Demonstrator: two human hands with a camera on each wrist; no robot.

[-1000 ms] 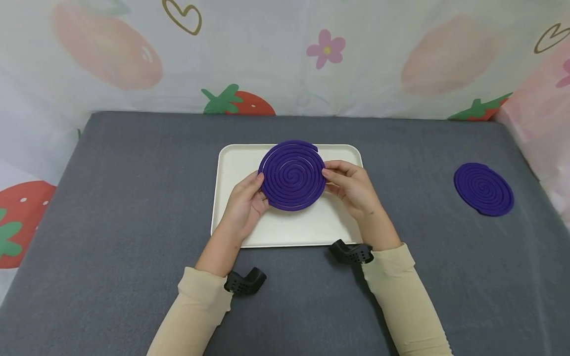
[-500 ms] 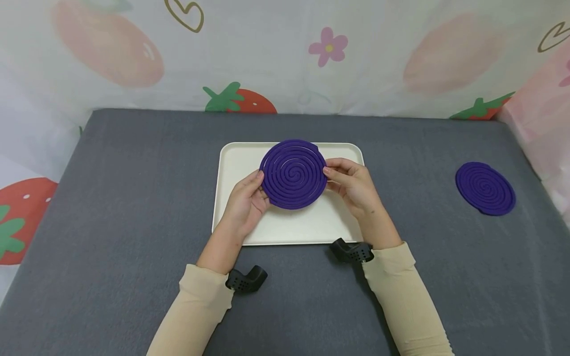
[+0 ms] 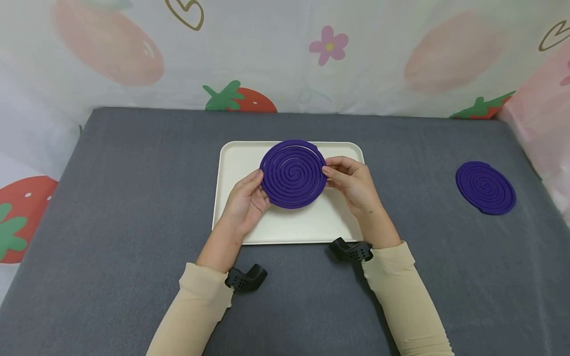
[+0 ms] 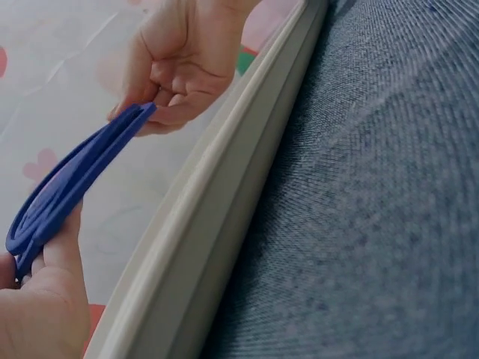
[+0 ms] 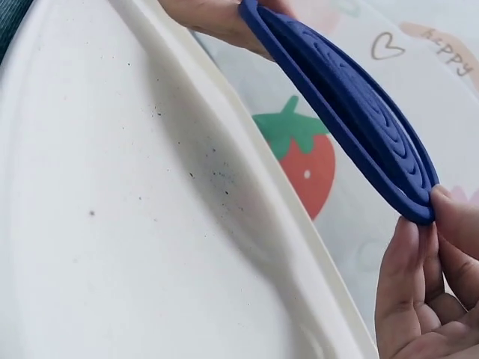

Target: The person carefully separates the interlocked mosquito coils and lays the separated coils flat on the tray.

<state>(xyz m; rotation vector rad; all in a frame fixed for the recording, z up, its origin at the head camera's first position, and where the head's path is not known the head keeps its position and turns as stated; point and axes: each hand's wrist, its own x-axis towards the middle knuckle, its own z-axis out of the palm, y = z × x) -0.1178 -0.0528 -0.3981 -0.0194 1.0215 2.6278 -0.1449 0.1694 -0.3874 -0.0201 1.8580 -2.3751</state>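
Both hands hold up a flat, round, dark purple spiral coil (image 3: 293, 178) over a cream rectangular tray (image 3: 294, 230). The left hand (image 3: 244, 202) grips its left edge, thumb in front and fingers behind. On the opposite side, the right hand (image 3: 352, 189) pinches the rim between thumb and fingers. In the right wrist view the coil (image 5: 352, 120) appears bluer and slightly bowed, with gaps between its rings. The left wrist view shows the coil (image 4: 75, 183) nearly edge-on, raised above the tray's rim (image 4: 202, 202).
A second purple spiral coil (image 3: 485, 188) lies flat on the grey cloth-covered table (image 3: 133, 198) at the right. Small dark specks (image 5: 221, 179) dot the tray. A curtain (image 3: 267, 49) printed with strawberries, hearts and flowers hangs behind the table's far edge.
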